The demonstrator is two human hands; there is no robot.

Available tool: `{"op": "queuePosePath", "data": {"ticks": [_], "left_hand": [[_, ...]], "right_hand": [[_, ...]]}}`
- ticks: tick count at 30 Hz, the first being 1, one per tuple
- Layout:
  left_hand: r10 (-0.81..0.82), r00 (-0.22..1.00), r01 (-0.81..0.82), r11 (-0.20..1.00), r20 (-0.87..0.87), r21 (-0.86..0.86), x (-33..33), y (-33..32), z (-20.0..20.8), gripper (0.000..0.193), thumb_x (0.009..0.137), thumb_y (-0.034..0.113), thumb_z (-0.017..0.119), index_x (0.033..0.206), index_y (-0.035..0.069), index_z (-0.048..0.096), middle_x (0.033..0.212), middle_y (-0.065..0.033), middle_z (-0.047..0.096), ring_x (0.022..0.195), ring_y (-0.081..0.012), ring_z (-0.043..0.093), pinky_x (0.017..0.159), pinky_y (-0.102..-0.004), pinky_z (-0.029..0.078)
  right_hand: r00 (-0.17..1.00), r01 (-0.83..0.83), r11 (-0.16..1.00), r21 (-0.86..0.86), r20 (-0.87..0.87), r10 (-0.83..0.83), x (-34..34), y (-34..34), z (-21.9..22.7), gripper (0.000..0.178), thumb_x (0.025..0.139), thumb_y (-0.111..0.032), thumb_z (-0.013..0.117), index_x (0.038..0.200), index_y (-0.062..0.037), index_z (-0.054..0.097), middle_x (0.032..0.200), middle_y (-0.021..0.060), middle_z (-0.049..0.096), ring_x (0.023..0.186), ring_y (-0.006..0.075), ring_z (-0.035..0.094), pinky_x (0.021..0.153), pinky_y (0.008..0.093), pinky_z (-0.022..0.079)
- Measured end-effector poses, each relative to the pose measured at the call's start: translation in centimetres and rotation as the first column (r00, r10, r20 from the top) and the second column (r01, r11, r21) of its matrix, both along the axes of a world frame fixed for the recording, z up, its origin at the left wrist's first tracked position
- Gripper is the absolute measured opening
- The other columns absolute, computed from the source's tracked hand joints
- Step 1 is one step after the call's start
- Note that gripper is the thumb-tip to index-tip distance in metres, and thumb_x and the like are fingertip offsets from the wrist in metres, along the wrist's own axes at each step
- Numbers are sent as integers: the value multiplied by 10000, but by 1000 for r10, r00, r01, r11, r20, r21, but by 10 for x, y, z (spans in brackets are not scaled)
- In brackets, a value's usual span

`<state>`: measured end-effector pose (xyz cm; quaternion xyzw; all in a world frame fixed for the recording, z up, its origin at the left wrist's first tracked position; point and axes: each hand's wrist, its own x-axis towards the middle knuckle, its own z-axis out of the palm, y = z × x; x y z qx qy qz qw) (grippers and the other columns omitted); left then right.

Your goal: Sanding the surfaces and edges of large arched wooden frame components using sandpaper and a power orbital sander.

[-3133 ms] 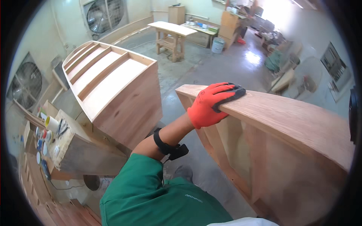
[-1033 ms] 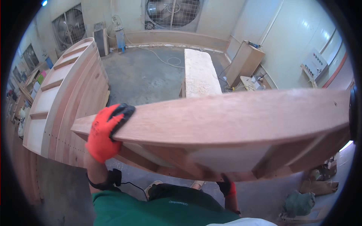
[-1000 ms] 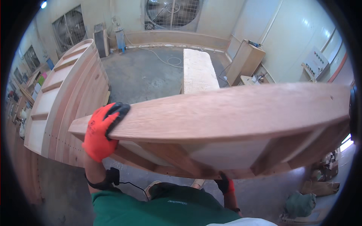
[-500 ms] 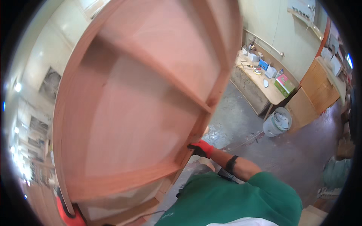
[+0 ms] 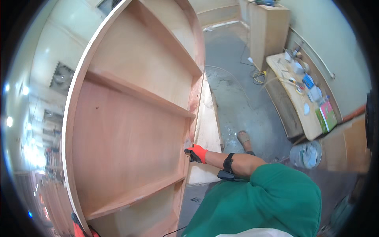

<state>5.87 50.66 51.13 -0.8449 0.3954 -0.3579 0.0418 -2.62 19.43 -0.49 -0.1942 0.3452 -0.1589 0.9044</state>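
A large wooden shelf unit (image 5: 130, 128) with a curved end and several cross boards fills the left half of the view, tilted up in front of me. My right hand (image 5: 196, 153), in a red and black glove, is closed around its right side board. At the lower left my left hand (image 5: 82, 229), gloved the same way, grips the outer edge of the left side board; its fingers are partly hidden and cut off by the picture's edge. A pale board (image 5: 205, 138) lies low beyond the unit's right side.
To the right stands a workbench (image 5: 294, 100) bearing tape, a blue box and a pink and green box (image 5: 327, 116). A bucket of white scraps (image 5: 306, 155) is by its near end. A tall wooden cabinet (image 5: 267, 35) stands farther back. A yellow cable (image 5: 259, 78) lies on the floor.
The shelf unit has turned in my hands, its right side moving left. My view has swung left, so the workbench sits farther right and the pale board and cabinet show. Both hands keep their hold.
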Motion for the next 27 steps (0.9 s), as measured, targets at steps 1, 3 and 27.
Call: {"op": "queuePosePath", "data": {"ticks": [1,3,27], "left_hand": [[-55,998,55,998,17,31,-12,-28,2,443,794,71,674,1235,32,650,1080,-224,684,945,-413,639,856,-443,498],[-102,995,103,987,-15,120,-31,-79,3,414,844,77,684,1245,-6,628,1132,-213,680,995,-381,653,875,-423,502],[64,998,-63,997,-27,33,-82,-435,-57,510,799,65,628,1300,154,602,1329,-61,606,1192,-300,569,1020,-417,409]], "right_hand": [[999,-40,999,19,-5,40,0,-11,-10,318,895,-191,697,1140,-67,538,997,84,644,845,246,673,716,434,589],[990,-136,982,133,51,130,-3,-59,-21,247,903,-238,684,1073,-90,585,897,70,660,762,245,682,676,426,593],[442,-893,42,-449,-852,280,-208,-327,-95,590,836,-372,606,1349,-84,555,1330,195,588,1218,345,572,1040,398,450]]}}
